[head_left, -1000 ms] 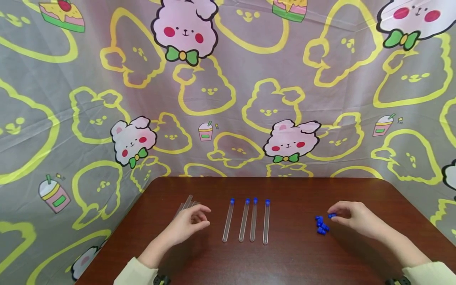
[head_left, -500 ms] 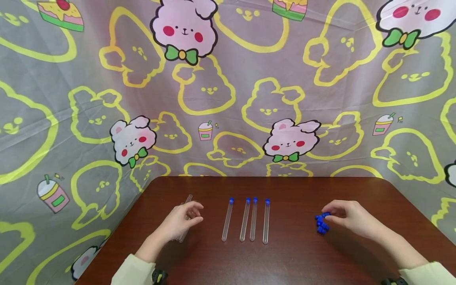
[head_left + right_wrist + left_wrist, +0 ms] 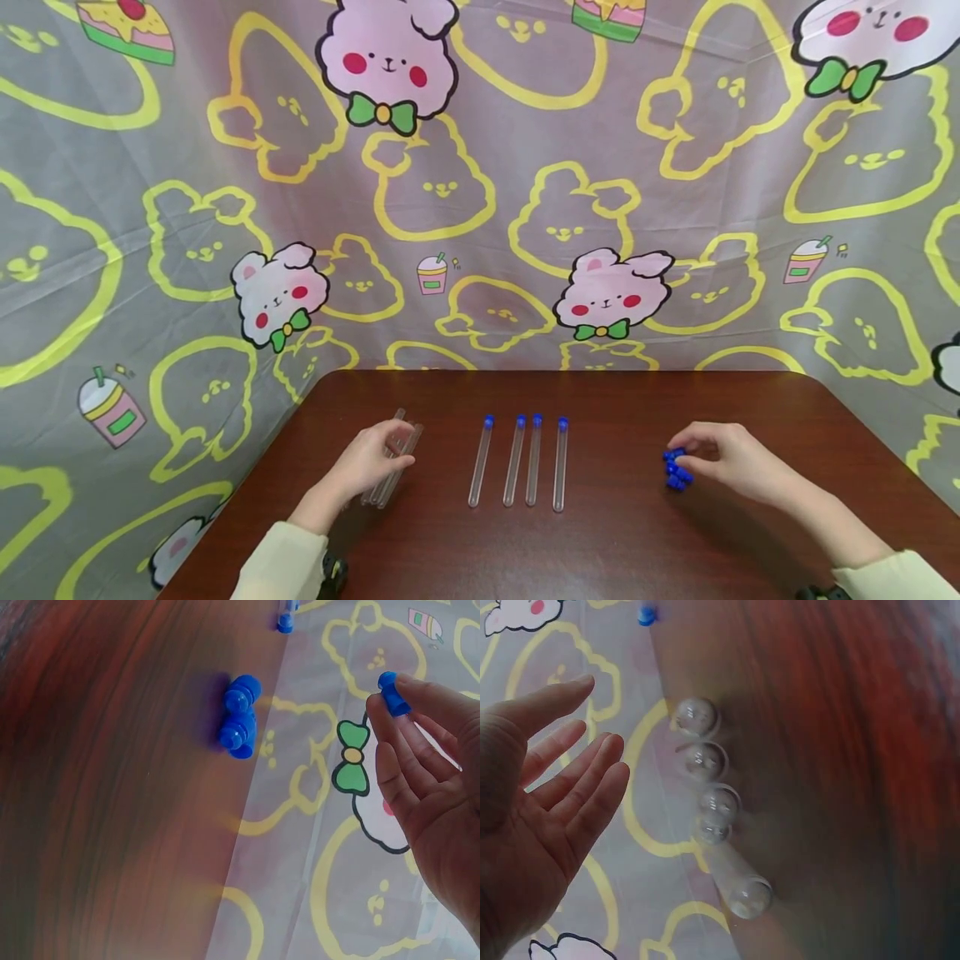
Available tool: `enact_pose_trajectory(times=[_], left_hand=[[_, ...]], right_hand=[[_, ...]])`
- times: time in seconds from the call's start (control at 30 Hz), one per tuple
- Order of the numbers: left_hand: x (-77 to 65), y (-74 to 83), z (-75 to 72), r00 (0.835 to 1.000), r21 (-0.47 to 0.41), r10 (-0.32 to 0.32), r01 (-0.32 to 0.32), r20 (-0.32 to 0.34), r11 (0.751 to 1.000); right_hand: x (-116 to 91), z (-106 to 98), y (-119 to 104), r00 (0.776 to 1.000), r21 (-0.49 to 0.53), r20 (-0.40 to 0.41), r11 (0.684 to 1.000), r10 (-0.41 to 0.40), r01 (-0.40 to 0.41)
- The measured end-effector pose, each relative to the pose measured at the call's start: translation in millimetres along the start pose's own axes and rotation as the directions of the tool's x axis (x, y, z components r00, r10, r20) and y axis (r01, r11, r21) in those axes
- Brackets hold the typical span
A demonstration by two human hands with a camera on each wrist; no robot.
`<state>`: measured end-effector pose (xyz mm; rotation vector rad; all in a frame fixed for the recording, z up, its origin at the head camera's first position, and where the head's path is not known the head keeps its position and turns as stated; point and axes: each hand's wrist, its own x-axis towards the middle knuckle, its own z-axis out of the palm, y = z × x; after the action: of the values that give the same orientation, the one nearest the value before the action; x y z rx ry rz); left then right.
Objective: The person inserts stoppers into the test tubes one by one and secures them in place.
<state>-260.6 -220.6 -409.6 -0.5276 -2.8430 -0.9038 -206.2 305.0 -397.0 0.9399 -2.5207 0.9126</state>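
Observation:
My right hand (image 3: 720,450) pinches a blue test tube cap (image 3: 393,694) between thumb and index finger, as the right wrist view shows. Beside it on the table lies a small pile of blue caps (image 3: 677,477). Over a group of uncapped clear test tubes (image 3: 388,485) at the left hovers my left hand (image 3: 371,458), its fingers relaxed and holding nothing. It hides part of these tubes in the head view; their rounded ends (image 3: 697,718) face the left wrist camera. Several test tubes with blue caps (image 3: 480,467) lie side by side mid-table.
The dark brown wooden table (image 3: 607,550) has rounded far corners. A grey curtain (image 3: 495,308) printed with yellow outlines and white rabbits hangs behind it and along both sides.
My left hand has moved left over the uncapped tubes. My right hand has moved slightly left, closer over the cap pile, with the cap in its fingers.

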Motion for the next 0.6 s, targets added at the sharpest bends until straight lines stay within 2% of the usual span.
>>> enact_pose_trajectory(times=[0.33,0.6], left_hand=[[9.3,-15.4,7.2,0.996,0.035,-0.065,0.063,0.067,0.997],[12.3,-21.4,11.1,0.993,0.051,-0.058,0.053,0.103,0.997]], right_hand=[[2,4,-4,0.999,0.023,0.017,0.999,-0.032,0.032],[1,6,-6,0.999,0.032,0.018,0.999,-0.029,0.029]])
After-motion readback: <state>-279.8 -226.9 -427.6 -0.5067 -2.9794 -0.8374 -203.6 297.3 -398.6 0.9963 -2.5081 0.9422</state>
